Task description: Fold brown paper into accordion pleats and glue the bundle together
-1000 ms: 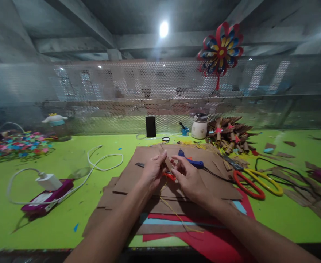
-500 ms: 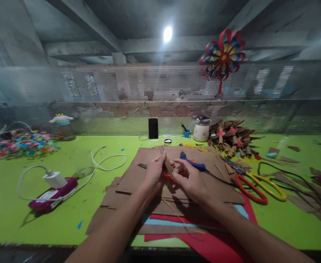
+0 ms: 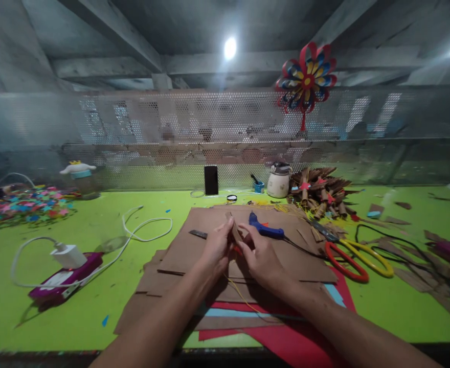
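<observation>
Between my two hands is a small folded or rolled piece of brown cardboard [image 3: 234, 232], held upright above a stack of cardboard sheets [image 3: 194, 255]. My left hand [image 3: 217, 245] pinches it from the left side. The fingers of my right hand [image 3: 262, 253] press against its right side. A bit of red shows beneath the piece, partly hidden by the fingers. Yellow thread [image 3: 240, 292] trails down from between the hands over the sheets. Just beyond my right hand lies a blue glue gun [image 3: 268, 230]. A dark flat blade [image 3: 198, 234] lies left of my left hand.
Scissors [image 3: 357, 260] with red and yellow handles lie right, near a pile of cardboard pieces [image 3: 320, 194]. A purple power strip [image 3: 66, 278] with a white charger and cable is at left, paper stars [image 3: 41, 204] behind. A jug [image 3: 278, 181] stands at the back.
My right hand has closed in on the cardboard piece, its fingers now pressed along the side. The view has turned slightly to the right.
</observation>
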Demonstrator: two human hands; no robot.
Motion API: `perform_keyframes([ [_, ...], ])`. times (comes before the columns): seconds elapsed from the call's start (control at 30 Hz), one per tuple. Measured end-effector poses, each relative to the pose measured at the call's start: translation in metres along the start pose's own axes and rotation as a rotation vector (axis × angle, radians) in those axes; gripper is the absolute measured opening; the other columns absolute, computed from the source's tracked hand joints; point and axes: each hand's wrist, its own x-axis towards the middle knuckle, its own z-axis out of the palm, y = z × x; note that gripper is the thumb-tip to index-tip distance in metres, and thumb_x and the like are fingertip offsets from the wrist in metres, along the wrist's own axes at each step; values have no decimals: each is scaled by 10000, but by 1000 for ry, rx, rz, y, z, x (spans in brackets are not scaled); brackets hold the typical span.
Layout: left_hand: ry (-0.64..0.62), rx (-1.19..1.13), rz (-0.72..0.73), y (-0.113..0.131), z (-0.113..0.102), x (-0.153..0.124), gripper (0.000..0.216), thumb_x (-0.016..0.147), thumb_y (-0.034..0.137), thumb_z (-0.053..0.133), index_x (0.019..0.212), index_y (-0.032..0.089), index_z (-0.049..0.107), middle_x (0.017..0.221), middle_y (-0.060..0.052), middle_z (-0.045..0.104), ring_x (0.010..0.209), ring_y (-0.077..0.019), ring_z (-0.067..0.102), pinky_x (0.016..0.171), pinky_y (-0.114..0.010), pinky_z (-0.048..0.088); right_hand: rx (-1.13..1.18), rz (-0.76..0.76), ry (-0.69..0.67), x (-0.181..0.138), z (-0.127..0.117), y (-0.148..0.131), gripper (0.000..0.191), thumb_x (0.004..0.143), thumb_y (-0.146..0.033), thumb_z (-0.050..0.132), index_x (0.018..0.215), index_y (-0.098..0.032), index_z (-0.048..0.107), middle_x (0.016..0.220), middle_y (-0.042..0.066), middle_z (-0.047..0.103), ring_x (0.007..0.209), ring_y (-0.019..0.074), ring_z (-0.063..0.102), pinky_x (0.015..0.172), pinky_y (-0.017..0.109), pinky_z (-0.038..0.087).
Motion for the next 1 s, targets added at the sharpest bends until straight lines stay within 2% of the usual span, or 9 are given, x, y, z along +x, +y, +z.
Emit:
perform_keyframes([
  [0.1,31,-13,0,1,-3,2,238,688,323,672,671,122,544,539,-12,575,457,-113,540,465,-222,423,19,-54,-59,-3,0,-4,424,798,-98,435,1209,-204,445,1115,74,563,975,182,533,845,314,430],
  [0.23,24,-30,42,2,-3,2,235,705,327,658,677,138,521,514,6,557,426,-109,523,462,-231,439,42,-78,-99,-7,-1,-8,475,770,-60,453,1216,-221,434,1157,59,543,1050,176,499,924,329,394],
  [0.37,86,9,51,10,-7,5,255,737,366,624,687,147,503,495,18,533,409,-115,519,430,-235,437,63,-15,-146,-9,-2,-11,475,753,-102,509,1209,-222,447,1064,56,570,890,164,547,748,281,470],
  [0.47,105,39,22,20,-9,5,274,767,397,589,709,141,511,503,14,536,404,-99,509,405,-208,421,53,11,-79,-5,-7,-9,394,759,-210,562,1148,-185,503,881,40,587,736,146,544,655,257,462],
  [0.57,-21,71,-66,26,-6,1,277,780,401,575,719,137,519,524,7,544,424,-86,515,421,-187,422,22,50,54,5,-19,1,199,786,-315,545,873,-149,611,671,9,551,631,131,512,605,241,424],
  [0.67,-226,102,-196,27,-1,-7,302,800,428,536,719,137,525,570,-5,560,498,-110,566,511,-223,470,47,139,129,17,-38,12,345,812,-422,492,612,-154,574,504,-19,465,492,106,438,490,225,352],
  [0.77,-388,157,-341,27,3,-13,379,812,491,478,683,137,519,578,-15,555,554,-152,607,563,-267,486,102,193,202,26,-55,17,461,823,-491,447,508,-163,525,447,-18,436,443,103,417,471,235,346],
  [0.87,-508,179,-401,25,6,-17,369,815,503,461,739,150,537,515,7,503,545,-174,613,530,-258,468,183,105,165,30,-66,13,372,817,-464,479,675,-157,634,628,35,587,614,147,544,591,263,437],
  [1.0,-592,198,-519,23,10,-21,428,809,555,423,811,150,561,464,27,441,510,-179,604,505,-263,475,332,36,-152,30,-73,6,342,779,-361,570,1095,-233,601,1071,54,618,960,190,566,804,327,459],
])
